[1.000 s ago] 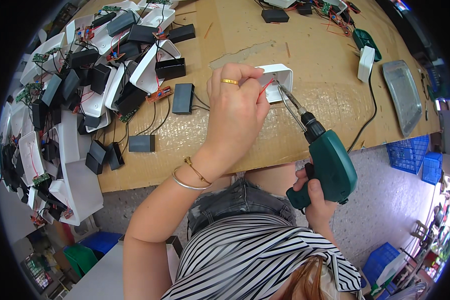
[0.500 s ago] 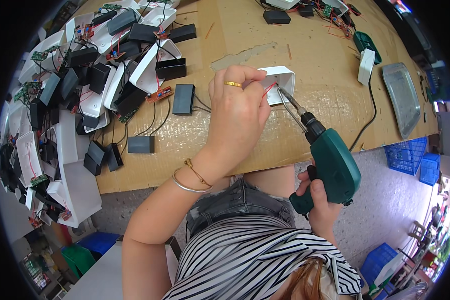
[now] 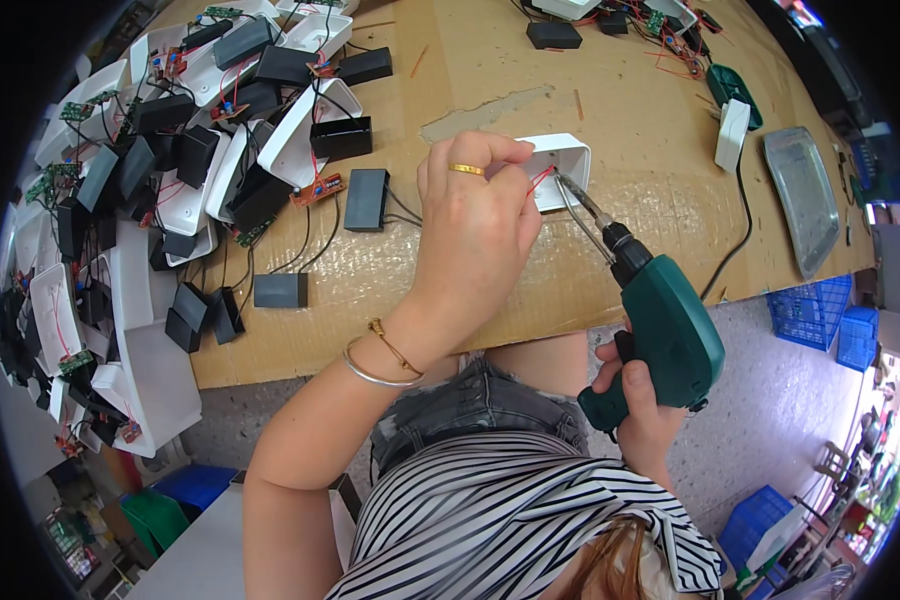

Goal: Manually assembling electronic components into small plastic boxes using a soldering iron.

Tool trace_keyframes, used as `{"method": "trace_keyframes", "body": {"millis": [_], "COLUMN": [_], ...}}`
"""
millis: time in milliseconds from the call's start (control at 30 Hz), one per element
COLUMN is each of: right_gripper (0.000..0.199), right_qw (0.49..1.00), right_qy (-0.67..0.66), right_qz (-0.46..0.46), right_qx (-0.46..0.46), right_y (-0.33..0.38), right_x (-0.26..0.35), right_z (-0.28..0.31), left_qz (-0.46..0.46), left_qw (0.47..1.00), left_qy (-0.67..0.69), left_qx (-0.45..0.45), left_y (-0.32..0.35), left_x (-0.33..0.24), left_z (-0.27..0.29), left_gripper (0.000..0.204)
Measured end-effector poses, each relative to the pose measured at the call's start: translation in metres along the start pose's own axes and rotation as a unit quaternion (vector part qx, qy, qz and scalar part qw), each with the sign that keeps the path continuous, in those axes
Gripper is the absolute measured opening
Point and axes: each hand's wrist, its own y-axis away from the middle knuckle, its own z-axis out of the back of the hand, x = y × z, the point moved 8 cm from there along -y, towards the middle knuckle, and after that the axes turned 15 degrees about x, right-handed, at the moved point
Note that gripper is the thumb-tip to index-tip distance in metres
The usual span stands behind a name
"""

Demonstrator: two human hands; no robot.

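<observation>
Near the centre of the frame, the left hand (image 3: 475, 205) is pinched on thin red wires (image 3: 541, 180) beside an open white plastic casing (image 3: 576, 162) on the brown cardboard-covered desk (image 3: 570, 270). Right of centre, the right hand (image 3: 650, 418) is wrapped around the handle of a dark green plastic soldering gun (image 3: 675, 325); its metal tip reaches the casing, though whether it touches the wires is hard to tell. Black rectangular boxes (image 3: 286, 67) crowd the upper left; a shallow grey tray (image 3: 808, 205) lies at upper right.

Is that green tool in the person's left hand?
No, the right hand grips the green tool, while the left hand is at the red wires.
</observation>
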Motion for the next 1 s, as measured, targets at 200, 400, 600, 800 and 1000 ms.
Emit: {"method": "trace_keyframes", "body": {"millis": [200,400,600,800,1000], "right_gripper": [0.037,0.037,0.029,0.021,0.02], "right_qw": [0.999,0.999,0.999,0.999,0.999], "right_qy": [-0.023,0.03,0.049,0.037,0.048], "right_qz": [-0.019,-0.013,-0.017,-0.017,-0.017], "right_qx": [0.036,0.003,0.012,0.004,-0.015], "right_y": [0.0,0.0004,0.0004,0.0006,-0.0001], "right_x": [-0.0005,0.0017,0.0062,0.0023,0.003], "right_z": [-0.0026,-0.0005,-0.0038,0.0018,0.0039], "left_qz": [0.0,0.001,0.002,-0.002,0.002], "left_qw": [1.0,1.0,1.0,1.0,1.0], "left_qy": [-0.002,0.0,0.001,-0.005,-0.003], "left_qx": [0.0,0.002,0.007,0.005,0.006], "left_y": [0.0002,0.0002,0.0001,0.0002,0.0], "left_x": [0.0006,0.0007,0.0007,-0.0002,0.0004], "left_z": [-0.0004,-0.0012,-0.001,-0.0001,-0.0007], "left_gripper": [0.012,0.012,0.013,0.013,0.012]}}
